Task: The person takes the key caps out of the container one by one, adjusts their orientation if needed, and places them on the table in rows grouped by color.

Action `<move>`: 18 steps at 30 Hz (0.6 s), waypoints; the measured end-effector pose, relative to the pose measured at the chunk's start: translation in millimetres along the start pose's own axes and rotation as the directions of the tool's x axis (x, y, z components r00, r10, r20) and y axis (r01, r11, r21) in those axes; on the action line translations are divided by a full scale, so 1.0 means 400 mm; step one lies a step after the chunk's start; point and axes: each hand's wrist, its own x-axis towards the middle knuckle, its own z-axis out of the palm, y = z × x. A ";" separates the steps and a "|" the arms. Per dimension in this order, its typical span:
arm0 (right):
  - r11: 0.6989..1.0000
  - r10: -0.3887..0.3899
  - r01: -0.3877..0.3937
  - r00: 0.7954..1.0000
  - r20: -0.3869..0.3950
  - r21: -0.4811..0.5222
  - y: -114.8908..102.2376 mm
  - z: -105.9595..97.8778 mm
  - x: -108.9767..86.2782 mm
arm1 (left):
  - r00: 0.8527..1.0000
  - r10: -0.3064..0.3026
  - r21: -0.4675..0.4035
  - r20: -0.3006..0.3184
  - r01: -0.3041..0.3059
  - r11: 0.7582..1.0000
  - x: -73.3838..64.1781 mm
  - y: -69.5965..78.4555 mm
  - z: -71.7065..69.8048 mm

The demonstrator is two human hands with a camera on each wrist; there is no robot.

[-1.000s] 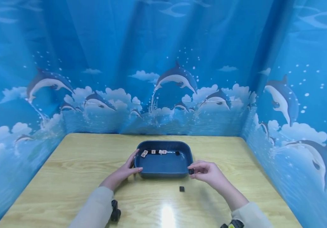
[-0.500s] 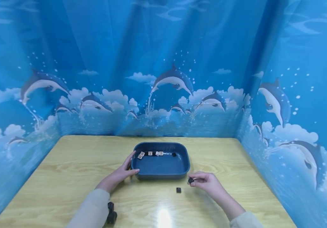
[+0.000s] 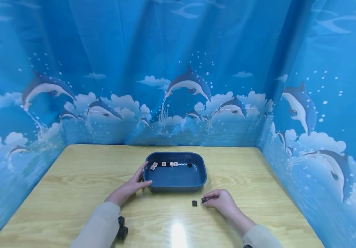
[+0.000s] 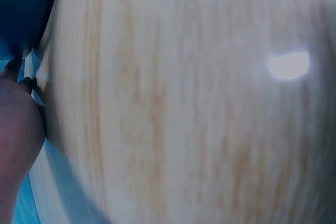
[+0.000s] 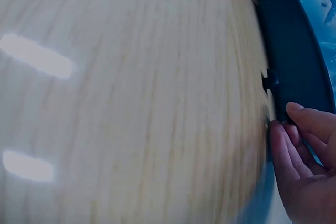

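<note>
In the head view my left hand (image 3: 130, 187) holds the left near corner of a dark blue bin (image 3: 173, 188), thumb over the rim and fingers along the outer side. My right hand (image 3: 222, 203) pinches a small black block (image 3: 203, 200) between thumb and fingertips, low over the table; whether it touches the wood I cannot tell. Just left of it lies another black block (image 3: 194, 203). Inside the bin, along the far wall, are several small white blocks (image 3: 163, 164) with faint marks, and a black block (image 3: 190, 165) sits farther right.
The wood-grain table (image 3: 88, 172) carries the bin near its middle. Blue curtains (image 3: 128, 69) with dolphins stand behind and at both sides. A bright glare patch (image 3: 178, 234) lies on the near part of the tabletop.
My right hand has moved down and toward me with the black block, from beside the bin's right near corner to beside the block on the table. My left hand stays at the bin.
</note>
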 end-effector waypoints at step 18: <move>0.991 -0.008 0.012 0.999 0.031 -0.133 0.003 0.029 0.012 | 0.999 -0.045 -0.008 0.000 0.045 0.999 0.003 0.002 0.003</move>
